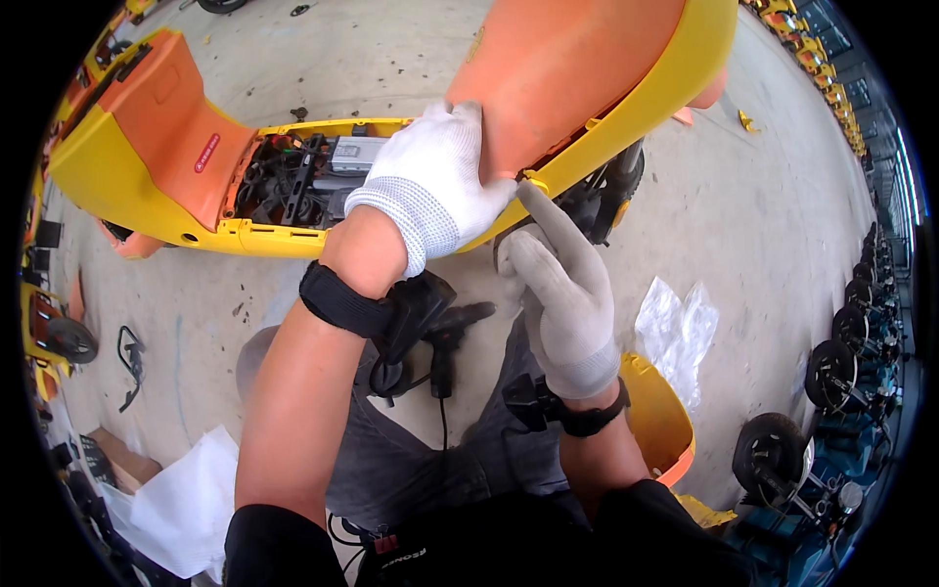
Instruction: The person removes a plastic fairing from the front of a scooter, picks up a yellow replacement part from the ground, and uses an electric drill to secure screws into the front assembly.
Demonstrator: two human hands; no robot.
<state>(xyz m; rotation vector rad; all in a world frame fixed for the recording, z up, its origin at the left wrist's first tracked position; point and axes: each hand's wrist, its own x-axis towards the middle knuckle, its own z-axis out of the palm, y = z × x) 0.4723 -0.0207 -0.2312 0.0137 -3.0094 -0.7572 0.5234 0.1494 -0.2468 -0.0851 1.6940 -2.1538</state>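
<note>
An orange seat-like panel [567,83] with a yellow side panel [675,73] tops the rear of a scooter. My left hand [425,181], in a white knit glove, is closed around the orange panel's near end, its thumb toward the yellow edge. Some of its fingertips are hidden. My right hand [567,303], in a greyish glove, points its index finger at a small yellow tab [535,182] on the lower edge, seemingly touching it. Its other fingers are curled in, and what they may hold is hidden. Left of my hands, the scooter's open floor frame [303,176] bares wiring and metal parts.
A black power drill [445,357] with a cord lies between my legs. To the right are a clear plastic bag [675,333] and a yellow-orange cover [660,411]. Scooter wheels [773,460] line the right side. White sheeting [186,509] lies at lower left.
</note>
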